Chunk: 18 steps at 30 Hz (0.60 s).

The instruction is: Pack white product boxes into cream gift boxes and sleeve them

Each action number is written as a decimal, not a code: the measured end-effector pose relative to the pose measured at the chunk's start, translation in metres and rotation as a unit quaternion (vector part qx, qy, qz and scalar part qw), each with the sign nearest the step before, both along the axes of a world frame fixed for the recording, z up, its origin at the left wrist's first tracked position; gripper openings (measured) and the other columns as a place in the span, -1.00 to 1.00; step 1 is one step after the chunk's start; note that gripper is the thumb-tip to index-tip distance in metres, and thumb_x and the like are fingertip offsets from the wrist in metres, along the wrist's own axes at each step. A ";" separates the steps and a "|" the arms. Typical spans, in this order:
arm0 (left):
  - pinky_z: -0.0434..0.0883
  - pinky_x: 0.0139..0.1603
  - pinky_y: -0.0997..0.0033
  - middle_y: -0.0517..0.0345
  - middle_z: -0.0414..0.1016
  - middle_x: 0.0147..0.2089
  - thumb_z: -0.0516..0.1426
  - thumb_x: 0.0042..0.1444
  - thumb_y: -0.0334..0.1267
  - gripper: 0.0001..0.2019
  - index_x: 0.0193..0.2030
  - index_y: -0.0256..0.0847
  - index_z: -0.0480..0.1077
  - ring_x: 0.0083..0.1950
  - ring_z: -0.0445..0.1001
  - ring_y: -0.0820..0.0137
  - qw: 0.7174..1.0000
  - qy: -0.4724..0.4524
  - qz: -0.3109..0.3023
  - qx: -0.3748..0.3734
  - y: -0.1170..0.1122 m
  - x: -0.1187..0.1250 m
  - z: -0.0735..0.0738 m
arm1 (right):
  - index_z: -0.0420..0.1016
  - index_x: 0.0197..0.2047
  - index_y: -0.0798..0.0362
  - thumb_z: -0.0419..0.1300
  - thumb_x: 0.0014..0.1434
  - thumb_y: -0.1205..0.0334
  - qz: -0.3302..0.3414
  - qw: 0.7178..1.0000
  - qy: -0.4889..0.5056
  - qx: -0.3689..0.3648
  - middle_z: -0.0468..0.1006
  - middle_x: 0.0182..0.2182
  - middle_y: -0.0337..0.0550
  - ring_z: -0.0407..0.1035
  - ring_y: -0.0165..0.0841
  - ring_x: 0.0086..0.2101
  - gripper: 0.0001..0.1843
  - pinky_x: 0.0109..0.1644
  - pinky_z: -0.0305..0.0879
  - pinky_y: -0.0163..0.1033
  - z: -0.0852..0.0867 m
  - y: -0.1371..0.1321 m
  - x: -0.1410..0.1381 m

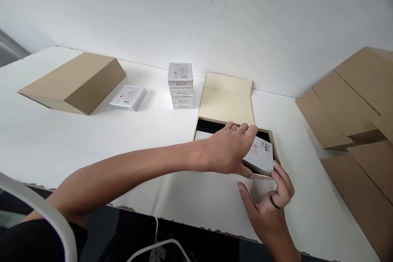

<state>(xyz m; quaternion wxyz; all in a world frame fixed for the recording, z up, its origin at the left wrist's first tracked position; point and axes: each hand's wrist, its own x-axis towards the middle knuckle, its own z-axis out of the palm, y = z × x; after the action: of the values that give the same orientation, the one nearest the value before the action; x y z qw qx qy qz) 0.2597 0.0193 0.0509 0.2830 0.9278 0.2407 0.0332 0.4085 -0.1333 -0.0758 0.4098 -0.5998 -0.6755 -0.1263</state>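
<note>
An open gift box (276,151) with a black inside lies on the table, its cream lid (229,96) folded back toward the wall. In it, a small white box (262,155) with dark and orange print sits tilted at the right end. My left hand (229,149) reaches across from the left, thumb at the front and fingers at the back, gripping this white box. Part of another pale surface (202,135) shows left of that hand; the rest is hidden beneath it. My right hand (274,196), thumb spread away, touches the white box's front right corner with its fingertips.
A stack of several small silver-white boxes (181,86) stands near the wall. Left of it, a single similar box (128,97) lies beside a large brown box (73,82). Brown cardboard boxes (346,102) crowd the right side. A white cable (162,243) hangs below the table's rough front edge.
</note>
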 end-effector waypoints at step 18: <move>0.45 0.35 -0.03 -0.07 0.55 0.20 0.22 0.34 -0.17 -0.70 0.09 -0.17 0.27 0.23 0.55 0.13 0.978 -0.192 0.078 0.028 -0.018 -0.034 -0.019 | 0.22 0.37 0.01 0.16 0.42 0.13 0.005 0.973 -0.185 -0.137 0.22 0.39 0.26 0.11 0.09 0.37 -0.49 0.40 -0.05 0.36 0.045 0.002 0.016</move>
<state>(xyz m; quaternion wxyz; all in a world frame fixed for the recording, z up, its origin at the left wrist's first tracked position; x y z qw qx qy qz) 0.2260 0.0016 0.0319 0.2943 0.8900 0.2527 0.2395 0.4250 -0.1312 -0.0307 0.1928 -0.6133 -0.7532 -0.1392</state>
